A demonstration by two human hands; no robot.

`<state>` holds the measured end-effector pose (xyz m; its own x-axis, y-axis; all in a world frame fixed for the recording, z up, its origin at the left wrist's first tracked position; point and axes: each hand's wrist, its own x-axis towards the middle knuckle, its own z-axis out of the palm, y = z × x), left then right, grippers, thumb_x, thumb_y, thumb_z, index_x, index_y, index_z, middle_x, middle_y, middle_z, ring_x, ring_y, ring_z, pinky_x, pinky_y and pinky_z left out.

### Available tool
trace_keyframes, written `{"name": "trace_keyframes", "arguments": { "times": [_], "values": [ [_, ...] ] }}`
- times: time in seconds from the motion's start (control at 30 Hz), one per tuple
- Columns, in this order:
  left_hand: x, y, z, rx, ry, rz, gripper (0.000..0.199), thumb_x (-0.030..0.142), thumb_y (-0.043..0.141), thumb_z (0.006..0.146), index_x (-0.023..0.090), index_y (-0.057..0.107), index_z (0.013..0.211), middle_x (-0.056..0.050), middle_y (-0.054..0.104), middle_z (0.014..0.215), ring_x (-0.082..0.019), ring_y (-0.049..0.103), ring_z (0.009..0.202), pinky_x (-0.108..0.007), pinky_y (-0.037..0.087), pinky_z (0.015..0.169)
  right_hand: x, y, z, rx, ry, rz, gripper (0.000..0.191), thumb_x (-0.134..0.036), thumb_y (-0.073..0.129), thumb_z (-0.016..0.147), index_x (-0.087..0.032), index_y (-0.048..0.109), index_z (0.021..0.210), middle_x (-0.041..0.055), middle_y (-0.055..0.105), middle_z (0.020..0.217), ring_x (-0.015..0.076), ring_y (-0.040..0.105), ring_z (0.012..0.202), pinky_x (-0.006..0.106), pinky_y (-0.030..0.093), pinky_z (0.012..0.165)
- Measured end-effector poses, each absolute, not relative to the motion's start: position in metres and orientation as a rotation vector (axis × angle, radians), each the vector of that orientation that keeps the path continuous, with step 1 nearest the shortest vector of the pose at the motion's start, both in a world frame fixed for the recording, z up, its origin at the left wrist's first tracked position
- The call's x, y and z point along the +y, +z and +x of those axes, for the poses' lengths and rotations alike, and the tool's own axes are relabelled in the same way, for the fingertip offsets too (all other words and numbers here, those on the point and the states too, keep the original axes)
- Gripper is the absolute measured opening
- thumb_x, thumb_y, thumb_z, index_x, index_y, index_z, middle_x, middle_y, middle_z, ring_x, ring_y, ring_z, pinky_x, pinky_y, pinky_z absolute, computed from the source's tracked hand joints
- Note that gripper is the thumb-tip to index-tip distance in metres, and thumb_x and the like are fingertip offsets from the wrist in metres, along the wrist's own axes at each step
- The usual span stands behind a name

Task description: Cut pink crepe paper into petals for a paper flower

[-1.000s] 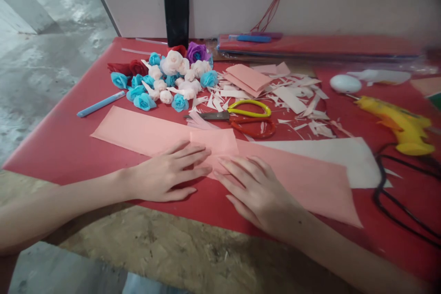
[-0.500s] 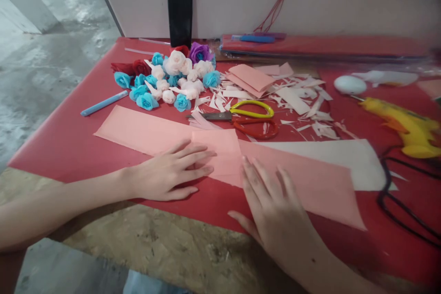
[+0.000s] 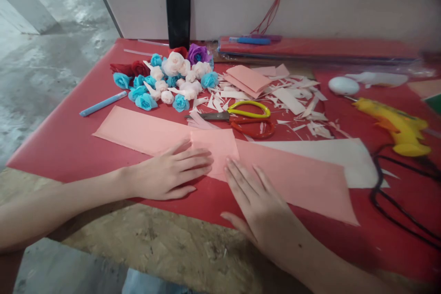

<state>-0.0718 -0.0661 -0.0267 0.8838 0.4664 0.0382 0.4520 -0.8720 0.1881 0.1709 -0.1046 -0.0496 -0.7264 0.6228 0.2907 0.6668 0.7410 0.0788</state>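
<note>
A small piece of pink paper [image 3: 214, 142] lies over a long pink paper strip [image 3: 141, 129] on the red table covering. My left hand [image 3: 175, 170] rests flat with fingers spread across the left part of the small piece. At its lower right edge, the fingertips of my right hand [image 3: 253, 197] press down, fingers stretched and thumb apart. Another stretch of pink paper [image 3: 299, 170] runs out to the right, partly over a whitish sheet [image 3: 358, 161]. Scissors [image 3: 237, 117] with one yellow and one red handle lie just beyond the papers.
Paper roses [image 3: 146, 101] in blue, white, red and purple are heaped at the back left, near a light-blue pen [image 3: 103, 104]. Paper scraps [image 3: 292, 101] spread behind the scissors. A yellow glue gun [image 3: 396, 121] with a black cord [image 3: 396, 206] lies right. A black phone-like slab [image 3: 178, 11] leans on the wall.
My right hand has slid a little to the left onto the small pink piece, its fingers closer together. My left hand stays in place. The view has shifted slightly.
</note>
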Motion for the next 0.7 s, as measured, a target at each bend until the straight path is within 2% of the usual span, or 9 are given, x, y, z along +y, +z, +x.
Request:
{"name": "trace_keyframes", "arguments": {
  "times": [0.13,0.33,0.43,0.57,0.7],
  "values": [
    [-0.066,-0.026,-0.069,0.702,0.136,2.878,0.041,0.03,0.035,0.091,0.011,0.045,0.126,-0.013,0.046,0.136,-0.022,0.033,0.132,-0.049,0.011,0.113,-0.106,-0.05,0.172,-2.669,-0.365,-1.026,0.062,-0.039,0.02,0.095,0.007,0.056,0.115,0.0239,0.055,0.121,0.0313,0.051,0.111,0.046,0.034,0.094],
    [-0.07,-0.024,-0.053,0.788,0.117,2.963,0.042,0.04,0.035,0.091,0.017,0.047,0.125,-0.012,0.057,0.12,-0.027,0.044,0.122,-0.056,0.018,0.109,-0.109,-0.054,0.171,-2.624,-0.314,-1.069,0.063,-0.04,0.018,0.095,0.005,0.058,0.114,0.0221,0.055,0.122,0.031,0.049,0.114,0.045,0.034,0.095],
    [-0.073,-0.026,-0.047,0.844,0.107,3.004,0.047,0.046,0.034,0.09,0.018,0.047,0.126,-0.009,0.06,0.113,-0.027,0.048,0.116,-0.057,0.017,0.109,-0.109,-0.056,0.17,-2.606,-0.27,-1.103,0.065,-0.044,0.019,0.095,0.005,0.057,0.114,0.0216,0.054,0.124,0.0306,0.048,0.116,0.045,0.032,0.097],
    [-0.078,-0.027,-0.052,0.848,0.117,3.017,0.048,0.047,0.034,0.091,0.016,0.048,0.125,-0.01,0.058,0.12,-0.026,0.046,0.121,-0.055,0.011,0.111,-0.107,-0.057,0.168,-2.611,-0.286,-1.1,0.068,-0.044,0.014,0.095,0.005,0.058,0.114,0.0211,0.055,0.122,0.0287,0.047,0.116,0.044,0.032,0.097],
    [-0.085,-0.023,-0.067,0.841,0.1,3.028,0.045,0.04,0.037,0.092,0.011,0.048,0.126,-0.013,0.049,0.134,-0.025,0.04,0.128,-0.05,0.001,0.113,-0.106,-0.056,0.167,-2.625,-0.28,-1.098,0.072,-0.045,0.009,0.095,0.004,0.058,0.114,0.0205,0.055,0.123,0.0282,0.045,0.117,0.045,0.033,0.096]
  ]
}}
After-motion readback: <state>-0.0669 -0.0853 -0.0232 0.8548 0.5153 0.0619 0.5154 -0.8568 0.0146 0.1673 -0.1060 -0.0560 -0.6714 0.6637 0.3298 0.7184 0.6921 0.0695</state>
